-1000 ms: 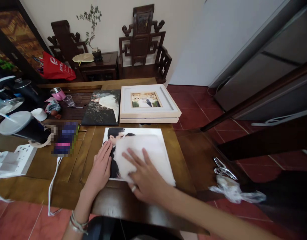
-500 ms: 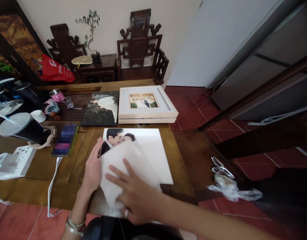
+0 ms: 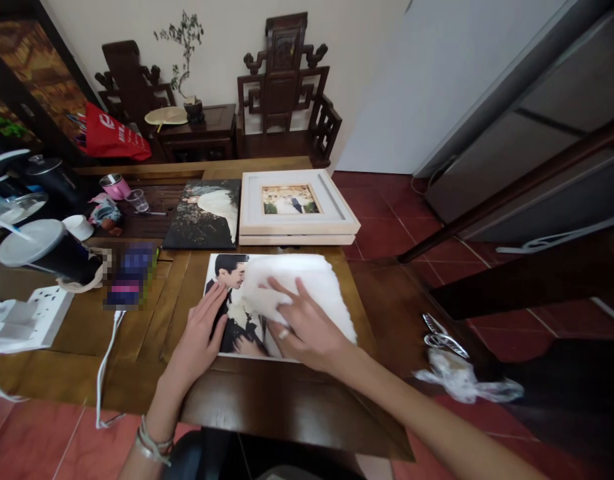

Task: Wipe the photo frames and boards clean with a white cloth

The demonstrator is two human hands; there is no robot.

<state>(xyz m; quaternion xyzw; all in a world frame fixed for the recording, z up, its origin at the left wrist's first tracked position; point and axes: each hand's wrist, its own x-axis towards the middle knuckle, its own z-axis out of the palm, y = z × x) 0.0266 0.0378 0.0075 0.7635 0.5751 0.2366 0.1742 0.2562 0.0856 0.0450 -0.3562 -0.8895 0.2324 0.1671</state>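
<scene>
Right hand (image 3: 311, 328) presses probable cloth (image 3: 319, 275); stacked frames (image 3: 297, 232) lie beyond.

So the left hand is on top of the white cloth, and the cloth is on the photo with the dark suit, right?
Not quite: the head view shows the right hand on the white cloth, not the left. The cloth does lie on the photo with the dark suit.

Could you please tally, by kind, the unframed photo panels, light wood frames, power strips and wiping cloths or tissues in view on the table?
Unframed photo panels: 2
Light wood frames, stacked: 2
Power strip: 1
White cloth or tissue: 1
Total: 6
</scene>
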